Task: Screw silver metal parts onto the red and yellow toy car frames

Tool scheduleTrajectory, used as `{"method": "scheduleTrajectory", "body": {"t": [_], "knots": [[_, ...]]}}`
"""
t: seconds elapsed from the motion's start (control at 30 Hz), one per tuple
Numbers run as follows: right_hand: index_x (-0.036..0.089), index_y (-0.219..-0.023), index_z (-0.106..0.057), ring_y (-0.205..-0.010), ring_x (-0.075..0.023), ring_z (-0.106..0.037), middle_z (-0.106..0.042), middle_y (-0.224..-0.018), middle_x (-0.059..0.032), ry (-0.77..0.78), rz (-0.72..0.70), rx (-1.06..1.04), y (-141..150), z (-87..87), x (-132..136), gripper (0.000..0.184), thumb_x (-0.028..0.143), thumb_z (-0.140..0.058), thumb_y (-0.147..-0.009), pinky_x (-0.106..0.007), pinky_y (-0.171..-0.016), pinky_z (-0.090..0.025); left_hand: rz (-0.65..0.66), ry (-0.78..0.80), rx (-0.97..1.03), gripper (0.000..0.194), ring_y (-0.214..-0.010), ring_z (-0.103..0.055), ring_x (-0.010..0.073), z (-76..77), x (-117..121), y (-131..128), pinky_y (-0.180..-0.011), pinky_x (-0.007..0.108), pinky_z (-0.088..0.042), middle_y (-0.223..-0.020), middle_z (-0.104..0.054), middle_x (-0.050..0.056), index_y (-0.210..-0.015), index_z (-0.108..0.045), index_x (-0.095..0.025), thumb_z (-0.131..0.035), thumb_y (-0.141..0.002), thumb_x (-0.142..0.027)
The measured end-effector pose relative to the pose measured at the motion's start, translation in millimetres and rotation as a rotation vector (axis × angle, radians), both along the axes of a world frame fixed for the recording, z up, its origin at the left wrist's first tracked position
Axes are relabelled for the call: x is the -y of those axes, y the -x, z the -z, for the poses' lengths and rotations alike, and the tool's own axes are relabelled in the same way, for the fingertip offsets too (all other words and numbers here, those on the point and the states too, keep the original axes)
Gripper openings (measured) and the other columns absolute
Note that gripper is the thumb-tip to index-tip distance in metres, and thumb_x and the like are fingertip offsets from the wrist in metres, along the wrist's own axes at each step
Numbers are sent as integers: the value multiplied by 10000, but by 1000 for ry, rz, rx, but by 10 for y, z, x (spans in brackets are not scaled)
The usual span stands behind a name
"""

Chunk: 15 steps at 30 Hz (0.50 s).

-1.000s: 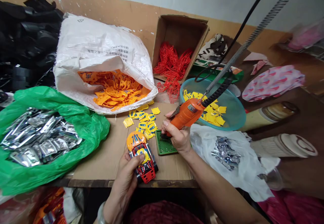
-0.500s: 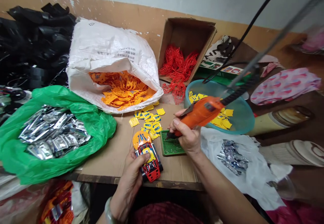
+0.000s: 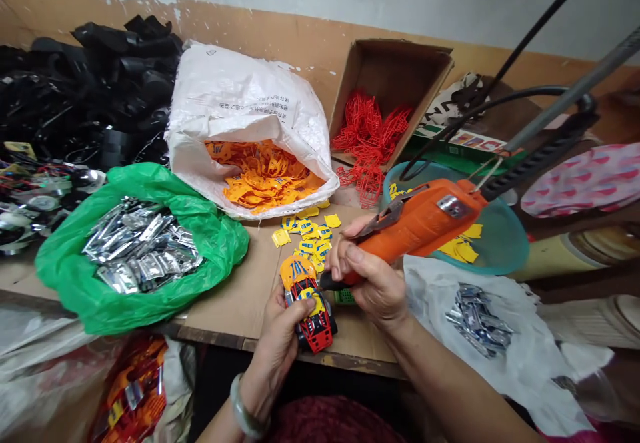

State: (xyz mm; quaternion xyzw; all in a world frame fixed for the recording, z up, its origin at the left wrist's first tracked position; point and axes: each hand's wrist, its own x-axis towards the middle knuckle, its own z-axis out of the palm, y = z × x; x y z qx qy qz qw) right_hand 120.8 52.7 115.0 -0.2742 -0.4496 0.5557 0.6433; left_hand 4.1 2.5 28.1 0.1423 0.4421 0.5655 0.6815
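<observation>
My left hand (image 3: 284, 323) grips a toy car (image 3: 320, 335) with an orange hood, a red frame and black wheels. Its thumb presses on the yellow piece in the middle of the car. An orange electric screwdriver (image 3: 415, 219) fills my right hand (image 3: 375, 283), the fingers wrapped round its lower body. The dark tip of the screwdriver is at the car's right side, near the yellow piece; whether it touches cannot be made out. Partly hidden under my right hand lies a green tray (image 3: 344, 296). Several yellow printed pieces (image 3: 313, 246) lie just beyond the car.
A green bag (image 3: 225, 243) of silver parts stands left, below a white sack (image 3: 240, 89) of orange pieces. Behind are a cardboard box (image 3: 345, 63) with red frames and a teal basin (image 3: 510, 243). A white bag (image 3: 425, 296) holding silver parts lies right. Cables hang above.
The screwdriver has moved from over the green tray leftward to the toy car. My left hand still holds the car. The whole view has shifted, so things appear further right.
</observation>
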Motion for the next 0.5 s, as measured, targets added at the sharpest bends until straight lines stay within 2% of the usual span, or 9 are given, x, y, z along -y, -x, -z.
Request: {"method": "scheduleTrajectory", "body": {"t": [0.2, 0.5], "knots": [[216, -974, -613, -488, -142, -569, -563, -578, 70, -2, -22, 3, 9, 53, -2, 198, 274, -724, -821, -311, -547, -497, -20, 7, 26, 580, -587, -579, 119, 19, 1, -5, -574, 252, -524, -801, -717, 6, -1040, -635, -157, -878, -514, -183], [230, -961, -604, -502, -141, -572, -556, -598, 72, -4, -47, 38, 2, 119, 45, 200, 303, -746, -841, -317, -560, -502, -21, 12, 18, 543, -603, -578, 127, 15, -4, -19, -585, 253, -515, -773, -704, 9, -994, -647, -156, -879, -505, -193]]}}
